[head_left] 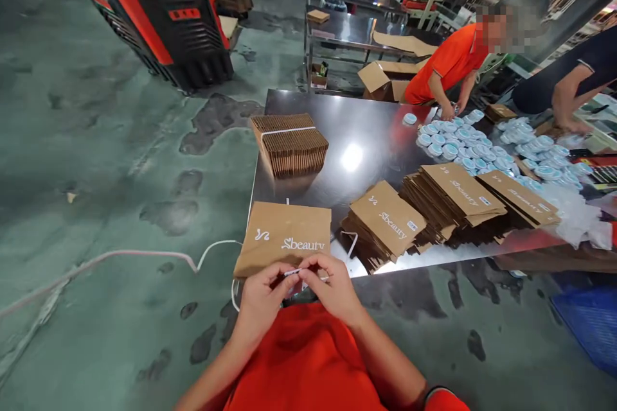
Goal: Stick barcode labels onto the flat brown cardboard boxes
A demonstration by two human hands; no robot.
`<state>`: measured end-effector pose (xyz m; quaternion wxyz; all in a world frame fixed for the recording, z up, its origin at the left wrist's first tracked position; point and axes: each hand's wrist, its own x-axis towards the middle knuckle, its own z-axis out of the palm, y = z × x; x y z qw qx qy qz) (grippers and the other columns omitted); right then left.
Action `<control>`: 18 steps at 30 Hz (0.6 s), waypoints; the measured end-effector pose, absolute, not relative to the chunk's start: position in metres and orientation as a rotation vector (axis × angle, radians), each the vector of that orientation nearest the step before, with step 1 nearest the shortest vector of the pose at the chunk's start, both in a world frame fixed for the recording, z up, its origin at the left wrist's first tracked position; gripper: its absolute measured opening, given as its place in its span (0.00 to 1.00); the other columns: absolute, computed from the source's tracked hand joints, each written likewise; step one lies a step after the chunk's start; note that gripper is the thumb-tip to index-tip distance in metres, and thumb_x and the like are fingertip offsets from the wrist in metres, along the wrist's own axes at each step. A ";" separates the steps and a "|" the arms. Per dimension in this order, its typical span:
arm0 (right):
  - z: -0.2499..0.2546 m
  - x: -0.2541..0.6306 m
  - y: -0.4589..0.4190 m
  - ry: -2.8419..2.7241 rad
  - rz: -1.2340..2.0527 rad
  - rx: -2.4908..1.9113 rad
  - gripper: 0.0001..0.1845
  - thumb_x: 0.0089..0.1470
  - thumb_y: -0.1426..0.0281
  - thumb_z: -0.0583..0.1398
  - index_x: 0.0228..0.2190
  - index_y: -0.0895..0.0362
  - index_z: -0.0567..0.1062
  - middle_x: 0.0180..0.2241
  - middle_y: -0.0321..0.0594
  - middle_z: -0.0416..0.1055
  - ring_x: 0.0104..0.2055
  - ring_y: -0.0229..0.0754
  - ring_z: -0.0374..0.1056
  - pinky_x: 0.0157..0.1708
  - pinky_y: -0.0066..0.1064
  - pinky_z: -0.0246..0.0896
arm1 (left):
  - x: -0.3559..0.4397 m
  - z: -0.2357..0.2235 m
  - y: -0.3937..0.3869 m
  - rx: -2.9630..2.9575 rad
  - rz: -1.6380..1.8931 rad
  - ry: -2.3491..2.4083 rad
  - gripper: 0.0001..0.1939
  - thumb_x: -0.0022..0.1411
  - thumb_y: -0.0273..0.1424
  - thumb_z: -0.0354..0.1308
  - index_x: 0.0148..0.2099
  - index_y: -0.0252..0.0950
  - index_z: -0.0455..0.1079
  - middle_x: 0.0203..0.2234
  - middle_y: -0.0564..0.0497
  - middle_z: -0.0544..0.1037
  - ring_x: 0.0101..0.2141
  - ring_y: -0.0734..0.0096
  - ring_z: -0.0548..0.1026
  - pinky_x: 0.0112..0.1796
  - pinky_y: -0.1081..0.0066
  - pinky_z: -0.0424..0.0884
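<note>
A flat brown paper bag (284,237) printed "Sbeauty" lies at the near edge of a dark glossy table (366,135). Below its bottom edge, my left hand (263,298) and my right hand (332,289) meet, fingers pinched on a thin white cord (293,271). More white cord (219,247) loops off the table's left side toward the floor. Both hands are closed close to my red shirt.
Fanned stacks of the same bags (434,205) lie to the right. A banded bundle of brown cards (289,141) sits farther back. Several round blue-white tins (463,144) cover the right end, where two other people (448,67) bend over. Green floor lies left.
</note>
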<state>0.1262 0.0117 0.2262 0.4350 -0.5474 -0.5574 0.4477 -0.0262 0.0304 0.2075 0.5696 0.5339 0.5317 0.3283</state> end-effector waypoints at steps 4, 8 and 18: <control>0.224 0.123 0.011 -1.411 1.039 -1.352 0.09 0.56 0.66 0.57 0.26 0.55 0.71 0.29 0.37 0.69 0.33 0.38 0.64 0.33 0.27 0.59 | -0.026 0.208 0.030 1.410 0.737 1.304 0.17 0.53 0.40 0.55 0.19 0.36 0.68 0.13 0.57 0.69 0.19 0.76 0.64 0.22 0.76 0.60; 0.208 0.133 0.026 -1.270 0.906 -1.412 0.08 0.55 0.67 0.55 0.25 0.56 0.69 0.36 0.40 0.69 0.39 0.39 0.65 0.38 0.29 0.58 | -0.023 0.201 0.032 1.422 0.709 1.317 0.17 0.52 0.42 0.56 0.20 0.35 0.69 0.13 0.57 0.68 0.19 0.75 0.62 0.22 0.76 0.58; 0.134 0.177 0.085 -1.011 0.758 -1.766 0.11 0.45 0.61 0.59 0.21 0.56 0.71 0.26 0.37 0.67 0.32 0.40 0.62 0.34 0.30 0.58 | -0.025 0.151 0.047 1.216 0.715 1.230 0.14 0.50 0.42 0.57 0.26 0.35 0.72 0.19 0.54 0.73 0.23 0.71 0.69 0.26 0.74 0.64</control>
